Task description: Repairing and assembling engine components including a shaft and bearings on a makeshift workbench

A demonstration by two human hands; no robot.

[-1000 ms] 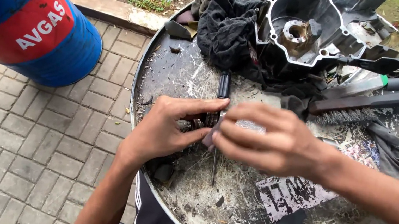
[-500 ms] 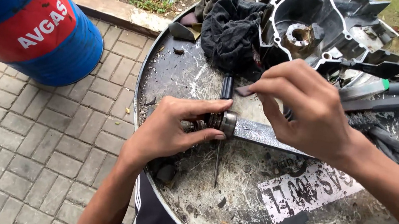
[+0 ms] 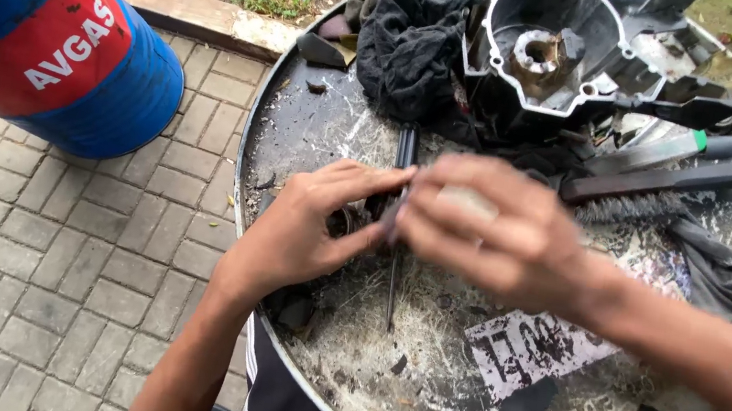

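A big round metal drum top point(image 3: 298, 142) is used as a table. The right hand point(image 3: 502, 235) has been brought back over the left hand point(image 3: 309, 231). A small metal part point(image 3: 346, 222) is pinched by the left fingers. The right fingers are blurred, so their grip cannot be told.

We see a blue-red cylinder point(image 3: 34, 30) left of the drum top point(image 3: 299, 138); black rag point(image 3: 410, 43) and engine casing point(image 3: 554, 50) sit at its far edge.

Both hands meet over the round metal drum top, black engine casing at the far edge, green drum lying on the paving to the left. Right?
Not quite: the drum lying on the paving is blue with a red band, not green, as the head view shows. The rest holds: left hand and right hand meet over the drum top, engine casing at the far edge.
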